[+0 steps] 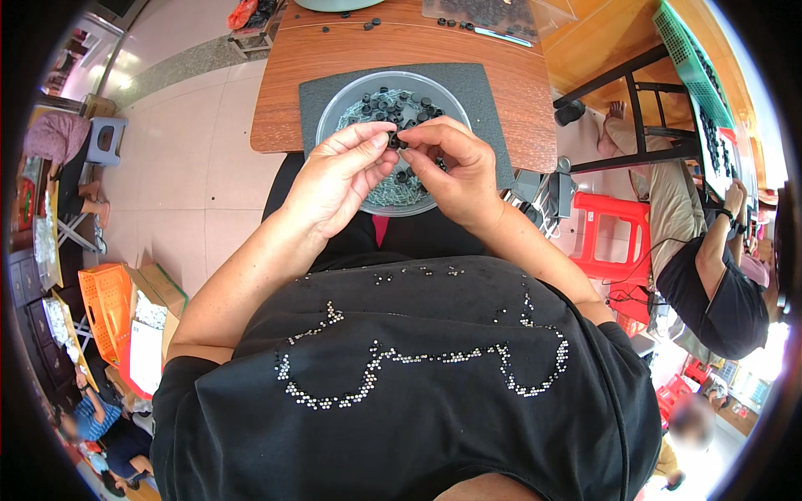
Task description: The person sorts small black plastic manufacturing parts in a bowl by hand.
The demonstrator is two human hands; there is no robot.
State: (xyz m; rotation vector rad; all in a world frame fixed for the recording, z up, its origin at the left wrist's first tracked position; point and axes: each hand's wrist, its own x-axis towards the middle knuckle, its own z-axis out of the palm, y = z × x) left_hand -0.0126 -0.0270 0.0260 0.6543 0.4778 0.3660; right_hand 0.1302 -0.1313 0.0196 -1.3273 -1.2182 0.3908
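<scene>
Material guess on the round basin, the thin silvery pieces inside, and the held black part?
Round basin: likely plastic; smooth, greyish, seemingly translucent walls.
Thin silvery pieces: probably metal; bright, shiny glints.
Held black part: plastic or rubber; dark, too small to settle.

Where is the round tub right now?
Head view, upper centre: the tub is on the dark mat on the wooden table, beneath left hand and right hand.

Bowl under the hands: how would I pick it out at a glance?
On the wooden table lies a dark mat. Over it, beneath the left hand and right hand, is the bowl. Unlike the angular clear tray farther back, it is round and holds silvery pieces among black ones.
</scene>
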